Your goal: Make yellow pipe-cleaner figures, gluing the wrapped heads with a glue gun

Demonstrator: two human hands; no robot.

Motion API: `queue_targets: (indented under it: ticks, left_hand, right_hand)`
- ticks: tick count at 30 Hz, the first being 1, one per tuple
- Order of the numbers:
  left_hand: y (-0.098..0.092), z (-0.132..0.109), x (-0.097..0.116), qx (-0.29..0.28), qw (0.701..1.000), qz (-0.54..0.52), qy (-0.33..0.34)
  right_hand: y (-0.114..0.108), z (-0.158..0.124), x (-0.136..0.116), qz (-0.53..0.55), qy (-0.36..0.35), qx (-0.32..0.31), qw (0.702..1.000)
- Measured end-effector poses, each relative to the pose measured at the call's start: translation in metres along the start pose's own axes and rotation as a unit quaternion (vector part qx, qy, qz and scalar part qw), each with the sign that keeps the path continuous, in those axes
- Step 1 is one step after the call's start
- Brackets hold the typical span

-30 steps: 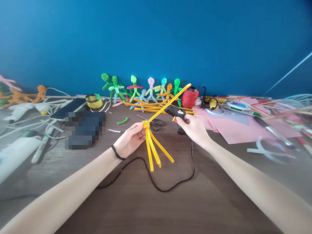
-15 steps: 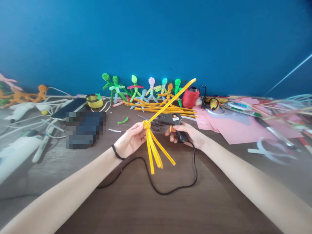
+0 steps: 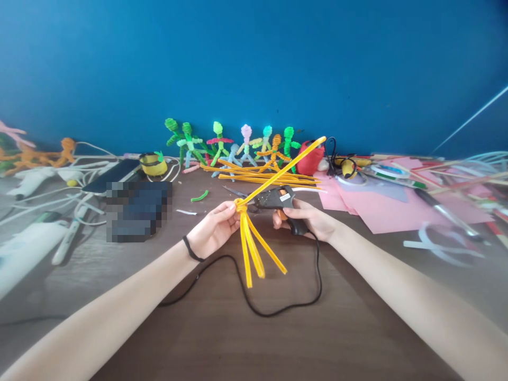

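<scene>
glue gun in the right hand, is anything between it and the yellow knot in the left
Nothing visible stands between the glue gun in the right hand and the yellow knot in the left hand; the scissors lie beyond them.

The yellow stems look fuzzy; the glue gun, smooth black plastic. The desk shows smooth brown wood grain — fuzzy figures along its far edge, matt pink paper towards its far right corner.
</scene>
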State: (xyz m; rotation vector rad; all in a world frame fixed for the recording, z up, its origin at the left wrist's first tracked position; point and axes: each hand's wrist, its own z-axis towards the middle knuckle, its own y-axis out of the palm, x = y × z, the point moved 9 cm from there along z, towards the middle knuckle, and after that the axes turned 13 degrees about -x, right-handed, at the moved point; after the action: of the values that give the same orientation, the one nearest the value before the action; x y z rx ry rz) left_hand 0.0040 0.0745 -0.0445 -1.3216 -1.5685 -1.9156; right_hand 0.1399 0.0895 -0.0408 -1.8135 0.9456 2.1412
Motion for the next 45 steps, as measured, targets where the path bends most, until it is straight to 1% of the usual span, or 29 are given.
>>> queue_targets:
  ticks: [3,11,21,33,45]
  left_hand:
    - [0.0006,0.0001,-0.0003,-0.002,1.0,-0.002,0.003]
    - [0.0,0.0002,-0.0005,-0.001,1.0,-0.005,0.007]
    - [0.001,0.0003,-0.0006,-0.006,1.0,0.001,0.011]
    - [-0.0026,0.0008,-0.0019,0.0,1.0,0.007,0.007]
    - [-0.0042,0.0014,-0.0027,-0.003,1.0,0.008,0.009]
  right_hand:
    - [0.0025,0.0006,-0.0017,-0.037,0.001,-0.016,0.999]
    - [0.0053,0.0012,-0.0034,-0.055,-0.01,-0.026,0.998]
    - [0.0049,0.0017,-0.0022,-0.048,-0.015,-0.034,0.998]
    - [0.0079,0.0017,-0.0035,-0.037,-0.027,-0.053,0.998]
    - [0.0078,0.0024,-0.0018,-0.022,-0.028,-0.058,0.998]
